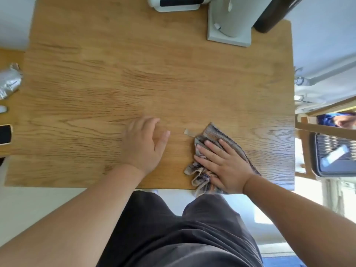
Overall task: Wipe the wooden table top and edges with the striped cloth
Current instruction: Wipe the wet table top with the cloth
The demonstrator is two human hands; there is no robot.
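Observation:
The wooden table top (134,74) fills most of the view, its near edge running just in front of my legs. My right hand (221,162) presses flat on the bunched striped cloth (212,133) near the table's front right; part of the cloth hangs over the near edge. A small tag of the cloth sticks out to its left. My left hand (142,143) rests on the bare wood left of the cloth, fingers loosely curled and holding nothing.
A white appliance on a square base (229,31) and a white device (175,4) stand at the table's far edge, beside a dark cylinder (273,14). A foil packet (9,79) and a black object (4,134) lie at the left. A wooden chair (325,130) stands right.

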